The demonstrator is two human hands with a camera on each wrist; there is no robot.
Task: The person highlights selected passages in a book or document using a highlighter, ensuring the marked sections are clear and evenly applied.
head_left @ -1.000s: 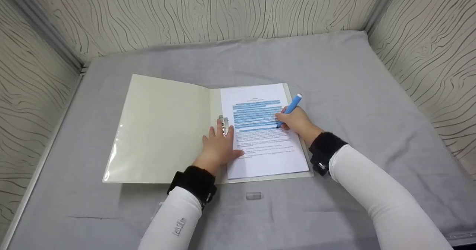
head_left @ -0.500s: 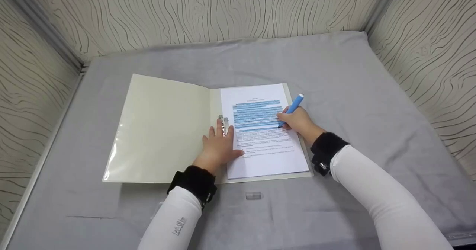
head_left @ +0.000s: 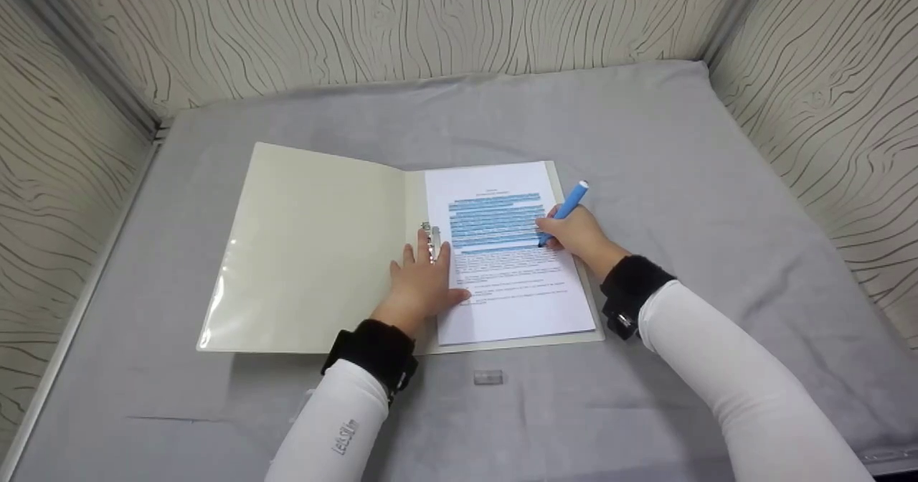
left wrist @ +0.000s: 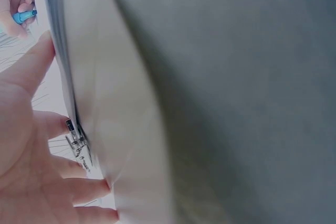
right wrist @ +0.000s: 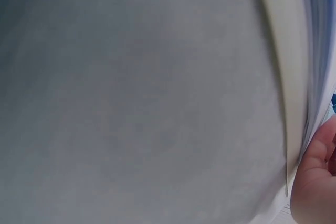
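A blue highlighter (head_left: 571, 201) is pinched in my right hand (head_left: 582, 233), its dark tip down at the right end of the lowest blue-marked line. The printed sheets (head_left: 516, 320) lie on the right side of an open cream ring binder (head_left: 323, 252). Blue strokes cover the upper block of text; the lines below are plain black print. My left hand (head_left: 422, 285) rests with fingers spread over the binder's metal ring clip (head_left: 435, 237), its thumb on the paper's left edge. In the left wrist view the highlighter (left wrist: 24, 16) shows near its tip.
A small grey translucent piece (head_left: 488, 377), perhaps the pen's cap, lies on the grey cloth just below the binder. The binder's left cover is slightly raised at its lower edge. Patterned walls (head_left: 430, 23) stand at the back and both sides.
My right hand has slid slightly to the right with the highlighter, along the lowest marked line. The left hand and binder have stayed in place.
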